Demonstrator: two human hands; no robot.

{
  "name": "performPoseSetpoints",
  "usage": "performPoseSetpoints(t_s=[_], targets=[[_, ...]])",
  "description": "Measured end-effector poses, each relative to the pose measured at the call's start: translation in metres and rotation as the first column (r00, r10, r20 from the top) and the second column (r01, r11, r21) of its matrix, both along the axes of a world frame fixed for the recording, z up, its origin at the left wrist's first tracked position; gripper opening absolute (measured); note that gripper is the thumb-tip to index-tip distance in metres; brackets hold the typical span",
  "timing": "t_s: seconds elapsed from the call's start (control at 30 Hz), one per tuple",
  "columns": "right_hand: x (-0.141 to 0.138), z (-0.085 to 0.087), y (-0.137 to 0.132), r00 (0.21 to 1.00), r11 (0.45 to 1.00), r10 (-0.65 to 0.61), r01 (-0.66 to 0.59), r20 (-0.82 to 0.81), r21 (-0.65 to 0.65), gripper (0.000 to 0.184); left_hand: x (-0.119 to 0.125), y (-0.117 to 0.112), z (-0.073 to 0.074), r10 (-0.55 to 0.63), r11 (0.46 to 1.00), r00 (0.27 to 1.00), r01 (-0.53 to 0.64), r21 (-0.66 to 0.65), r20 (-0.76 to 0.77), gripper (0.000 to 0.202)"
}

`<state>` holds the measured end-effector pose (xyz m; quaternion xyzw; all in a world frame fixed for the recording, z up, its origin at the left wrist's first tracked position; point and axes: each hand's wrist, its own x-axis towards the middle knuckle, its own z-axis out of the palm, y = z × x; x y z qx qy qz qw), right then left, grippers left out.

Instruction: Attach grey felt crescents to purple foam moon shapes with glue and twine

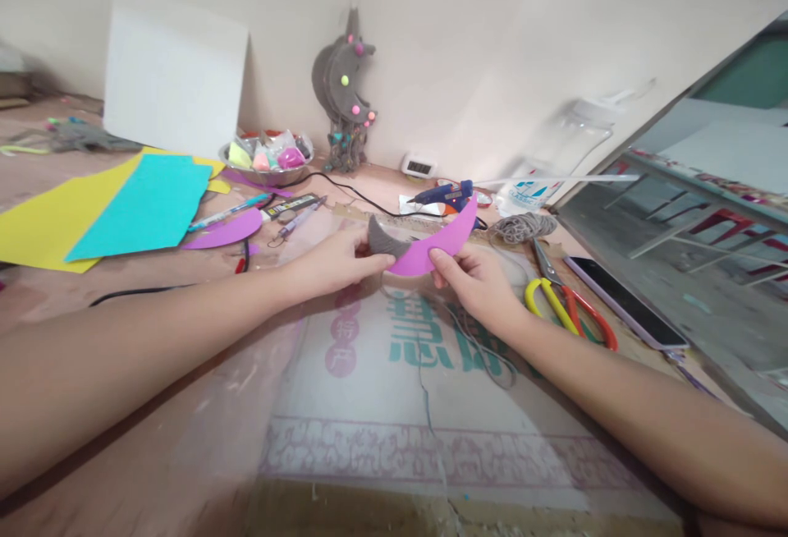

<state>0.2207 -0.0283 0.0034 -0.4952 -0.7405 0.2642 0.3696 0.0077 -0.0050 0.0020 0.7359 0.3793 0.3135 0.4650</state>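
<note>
Between my two hands a purple crescent moon cutout is held above the table, its tips pointing up. Grey yarn wraps its left end; the right part is bare purple. My left hand pinches the wrapped end, thumb in front. On the bare purple part, near the middle, my right hand grips with thumb in front and fingers behind. A loose strand of grey yarn trails over the plastic sheet below. The ball of grey yarn lies beyond my right hand.
Scissors and a phone lie at the right. Behind the crescent are a blue glue gun and a small digital clock. Yellow and cyan sheets spread at left, near a metal bowl. A decorated grey moon hangs against the wall.
</note>
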Motion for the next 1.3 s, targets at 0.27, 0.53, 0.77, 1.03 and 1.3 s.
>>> performPoseSetpoints(t_s=[0.27, 0.53, 0.77, 1.03, 1.3], targets=[[0.001, -0.001, 0.000, 0.999, 1.000, 0.022, -0.023, 0.032, 0.002, 0.040, -0.001, -0.005, 0.001, -0.008, 0.998, 1.000, 0.007, -0.070, -0.017, 0.009], [0.000, 0.002, -0.001, 1.000, 1.000, -0.002, 0.003, 0.015, -0.022, 0.041, -0.001, -0.004, 0.001, -0.045, 0.995, 0.997, 0.051, -0.088, 0.070, 0.015], [0.022, -0.003, 0.028, 0.994, 0.945, -0.092, 0.069, 0.055, 0.321, 0.029, -0.002, -0.001, -0.001, 0.043, 0.964, 0.982, 0.007, -0.265, 0.185, 0.031], [0.024, -0.016, 0.038, 0.836, 0.902, 0.025, -0.256, 0.549, 0.348, 0.017, -0.001, 0.000, -0.001, 0.139, 0.943, 0.950, -0.041, -0.330, 0.280, 0.033], [0.017, 0.013, 0.010, 0.964, 0.922, -0.071, -0.034, 0.255, 0.386, 0.018, -0.005, 0.016, -0.008, 0.248, 0.908, 0.854, -0.041, -0.416, 0.456, 0.028]])
